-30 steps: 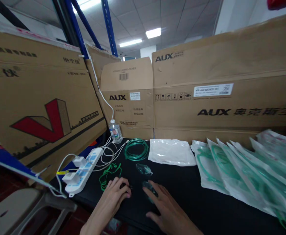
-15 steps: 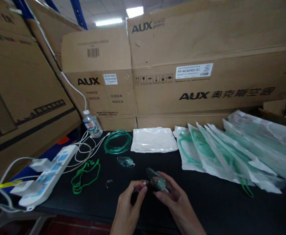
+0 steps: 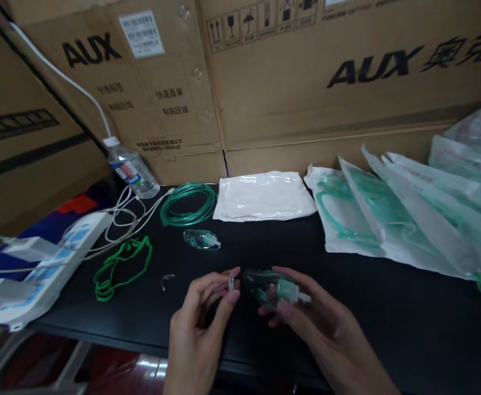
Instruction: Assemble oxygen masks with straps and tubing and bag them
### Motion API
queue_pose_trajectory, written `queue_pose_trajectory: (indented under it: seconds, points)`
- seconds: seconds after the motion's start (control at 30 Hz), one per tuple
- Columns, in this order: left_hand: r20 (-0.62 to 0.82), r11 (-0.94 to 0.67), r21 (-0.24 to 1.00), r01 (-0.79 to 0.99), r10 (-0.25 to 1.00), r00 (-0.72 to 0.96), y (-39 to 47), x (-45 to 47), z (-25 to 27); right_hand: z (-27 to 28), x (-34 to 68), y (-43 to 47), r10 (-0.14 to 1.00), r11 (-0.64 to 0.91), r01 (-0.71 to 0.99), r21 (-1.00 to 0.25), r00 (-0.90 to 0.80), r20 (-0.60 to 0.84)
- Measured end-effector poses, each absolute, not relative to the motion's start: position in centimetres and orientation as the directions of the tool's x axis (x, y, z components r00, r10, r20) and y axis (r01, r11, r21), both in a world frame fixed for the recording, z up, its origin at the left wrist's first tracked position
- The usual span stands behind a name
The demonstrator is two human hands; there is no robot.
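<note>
Clear-green plastic mask [image 3: 267,286]: right of, nearer than coiled green tubing [image 3: 188,219].
Right hand [image 3: 326,321]: wrapped round mask; light grip seems best.
Left hand [image 3: 197,323]: pinching small pale strip [image 3: 231,282]; steady pinch advisable.

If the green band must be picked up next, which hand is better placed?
Probably the left hand: it is nearer to the green band. The right hand, farther off, holds a clear mask. The left fingers also hold a small piece, though.
</note>
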State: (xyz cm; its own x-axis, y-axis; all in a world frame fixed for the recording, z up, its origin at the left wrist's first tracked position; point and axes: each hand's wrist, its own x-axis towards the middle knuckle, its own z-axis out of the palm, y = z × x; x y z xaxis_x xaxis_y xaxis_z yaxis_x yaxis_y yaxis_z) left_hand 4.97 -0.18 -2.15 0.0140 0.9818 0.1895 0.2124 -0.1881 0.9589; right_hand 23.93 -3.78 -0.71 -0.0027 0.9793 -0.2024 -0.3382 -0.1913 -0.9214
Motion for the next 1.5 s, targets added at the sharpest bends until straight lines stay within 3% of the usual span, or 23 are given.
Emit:
queue_pose_trajectory:
  seconds: [0.23, 0.37, 0.6, 1.07, 1.3, 1.5]
  points:
    - [0.226, -0.293, 0.879, 0.375, 0.950, 0.215, 0.2, 4.5, -1.3, -0.6, 24.2, -3.1, 0.976, -0.216, -0.295, -0.931, -0.040, -0.214]
    - [0.254, -0.339, 0.866, 0.367, 0.931, 0.262, 0.3, 4.3, -1.0, -0.4, 24.0, -3.1, 0.982, -0.187, -0.283, -0.941, -0.063, -0.176]
    - [0.130, -0.160, 0.969, 0.188, 0.978, 0.163, 0.2, 4.5, -0.8, -0.2, 24.0, -3.4, 0.983, -0.179, -0.255, -0.950, -0.071, -0.167]
    - [0.215, -0.232, 0.920, 0.315, 0.973, 0.089, 0.1, 4.6, -1.0, -0.3, 23.7, -3.3, 0.989, -0.121, -0.175, -0.977, 0.059, -0.133]
    - [0.283, -0.340, 0.884, 0.320, 0.935, 0.212, 0.1, 4.3, -1.0, -0.1, 23.2, -3.5, 0.986, -0.121, -0.198, -0.973, 0.093, -0.141]
    - [0.209, -0.243, 0.939, 0.245, 0.965, 0.159, 0.1, 4.8, -0.6, 0.0, 23.4, -3.6, 0.982, -0.144, -0.195, -0.970, 0.094, -0.165]
